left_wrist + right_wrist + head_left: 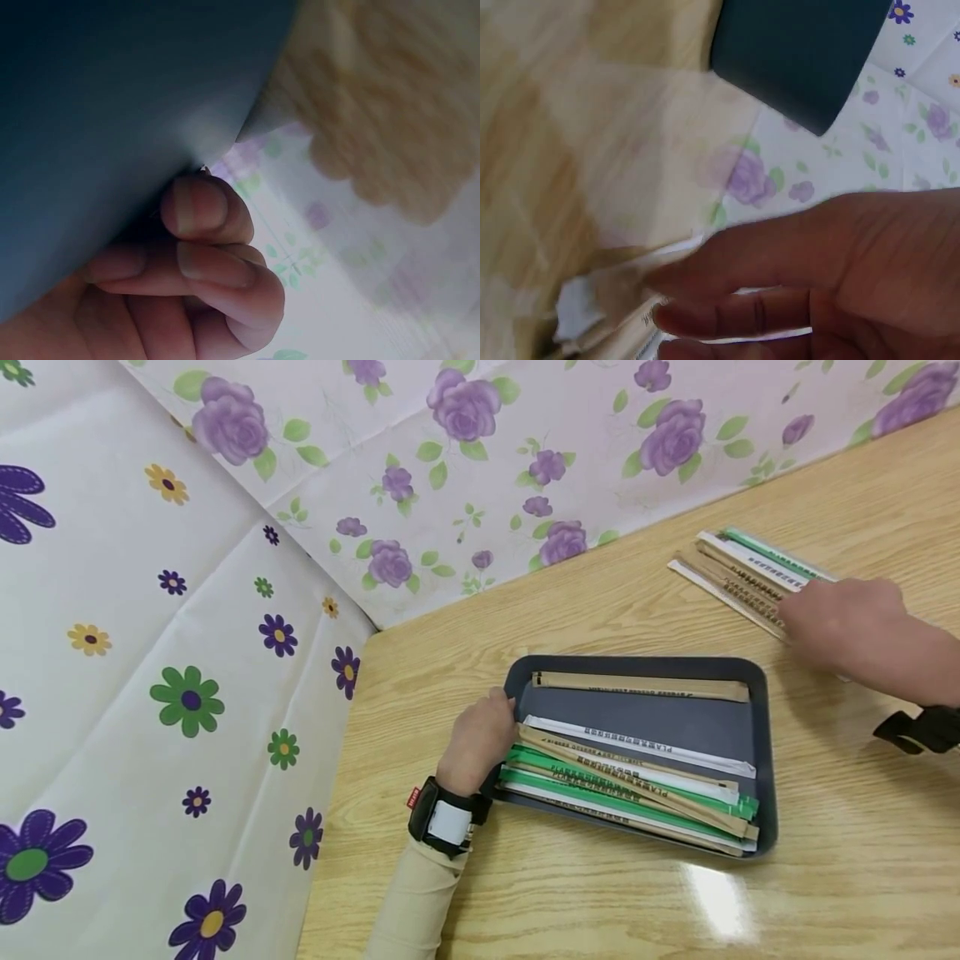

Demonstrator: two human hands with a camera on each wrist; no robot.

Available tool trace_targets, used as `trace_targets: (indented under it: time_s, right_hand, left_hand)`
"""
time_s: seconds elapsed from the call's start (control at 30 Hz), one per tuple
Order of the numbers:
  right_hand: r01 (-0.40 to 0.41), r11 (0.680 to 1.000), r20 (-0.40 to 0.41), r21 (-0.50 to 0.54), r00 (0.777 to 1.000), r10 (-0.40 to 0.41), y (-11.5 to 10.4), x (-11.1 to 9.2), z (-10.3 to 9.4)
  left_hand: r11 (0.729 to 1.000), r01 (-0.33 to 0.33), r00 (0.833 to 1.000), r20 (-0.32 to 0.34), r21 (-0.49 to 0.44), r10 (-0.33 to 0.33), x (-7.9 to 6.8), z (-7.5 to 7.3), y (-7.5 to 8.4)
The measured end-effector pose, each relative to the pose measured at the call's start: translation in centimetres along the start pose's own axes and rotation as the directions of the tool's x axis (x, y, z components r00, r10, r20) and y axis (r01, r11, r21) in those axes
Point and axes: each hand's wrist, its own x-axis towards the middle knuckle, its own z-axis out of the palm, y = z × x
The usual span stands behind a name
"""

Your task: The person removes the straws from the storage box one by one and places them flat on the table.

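A dark grey tray (637,727) lies on the table, holding several paper-wrapped straws; one brown straw (641,686) lies apart along its far side. Green, white and brown straws (622,785) overlap at the near side. My left hand (480,735) grips the tray's left rim, its fingers curled against the wall in the left wrist view. To the tray's right, my right hand (847,622) is over a loose bunch of wrapped straws (750,572). In the right wrist view, its fairly straight thumb and fingers (735,315) are at the wrappers; contact is blurred.
The wooden table (847,860) meets a flowered cloth wall (465,485) at the back and another flowered cloth (187,693) on the left. A black band is on the right wrist, and a black device (446,818) is on the left.
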Motion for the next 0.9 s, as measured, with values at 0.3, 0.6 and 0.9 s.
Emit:
trace_targets:
  time_s: [0.3,0.6,0.9]
  right_hand:
    - [0.175,0.982,-0.227,0.068,0.961,-0.155,-2.2,-0.2,-0.7]
    - [0.401,0.906,-0.291,0.131,0.89,-0.352,-5.8,-1.0,0.4]
    - [0.414,0.91,-0.215,0.036,0.892,-0.397,-6.5,-0.9,2.2]
  left_hand:
    - [1.0,-0.023,1.0,-0.017,0.007,0.023,0.0,-0.1,0.0]
    - [1.0,-0.024,0.999,-0.024,0.011,0.024,-0.2,0.2,-0.1]
    - [0.999,-0.023,0.999,-0.023,0.025,0.024,-0.1,0.0,0.0]
